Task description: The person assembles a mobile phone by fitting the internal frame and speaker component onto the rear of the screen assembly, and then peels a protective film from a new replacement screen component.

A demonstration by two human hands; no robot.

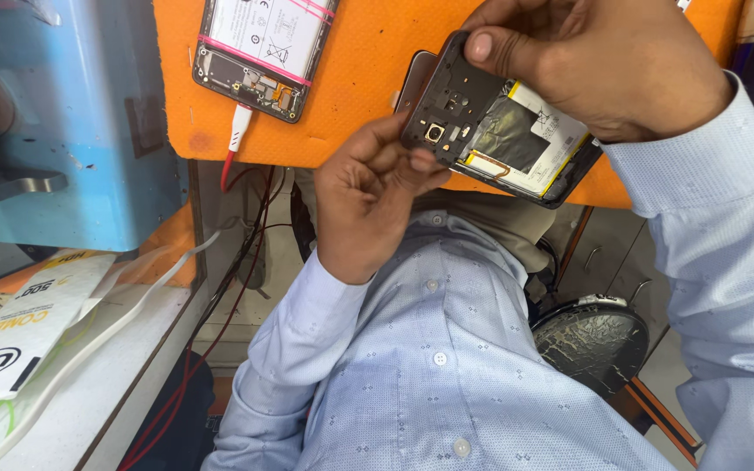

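The opened phone, a dark rectangular frame with silvery foil and a pale battery, hangs over the orange surface's near edge. The right hand grips its top end. The left hand pinches its lower corner.

Both hands raised, left grip pinching, right grip clasping (thumb forward).

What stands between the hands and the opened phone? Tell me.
Nothing visible. The left hand and right hand both grip the opened phone directly, over the orange mat. The other phone, wrapped in pink bands, lies apart on the mat.
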